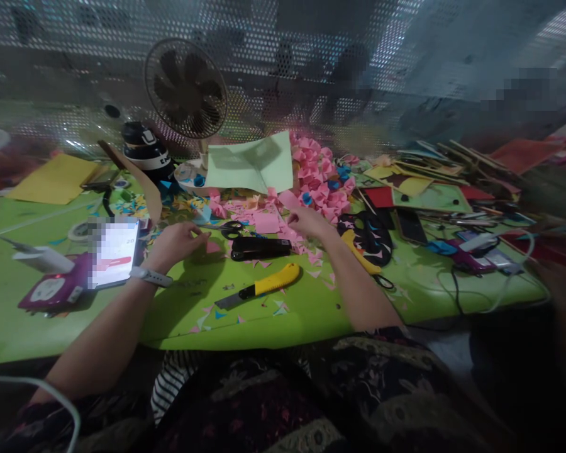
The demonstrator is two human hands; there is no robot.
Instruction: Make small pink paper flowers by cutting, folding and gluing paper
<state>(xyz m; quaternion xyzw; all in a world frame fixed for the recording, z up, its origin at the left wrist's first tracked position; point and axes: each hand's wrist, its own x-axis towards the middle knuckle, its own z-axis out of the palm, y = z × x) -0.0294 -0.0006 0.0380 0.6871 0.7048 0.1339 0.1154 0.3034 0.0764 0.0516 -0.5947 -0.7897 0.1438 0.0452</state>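
Observation:
My left hand [182, 245], a watch [151, 275] on its wrist, hovers low over the green table with fingers loosely bent and apart, and nothing shows in them. A small pink scrap [212, 247] lies by its fingertips. My right hand [311, 223] is closed, its fingers on a piece of pink paper [289, 200] at the edge of a heap of folded pink paper shapes [318, 170]. Between the hands are black-handled scissors [233, 228], a black stapler [260, 248] and a pink paper sheet [266, 223]. In front lies a yellow utility knife [276, 280], blade out.
A lit phone [116, 255] leans near a purple device [51, 290] at left. Behind stand a fan [186, 88], a black bottle [146, 151] and a folded pale green sheet [249, 165]. Yellow-handled scissors [358, 251], another phone [410, 226] and paper stacks [434, 167] lie right.

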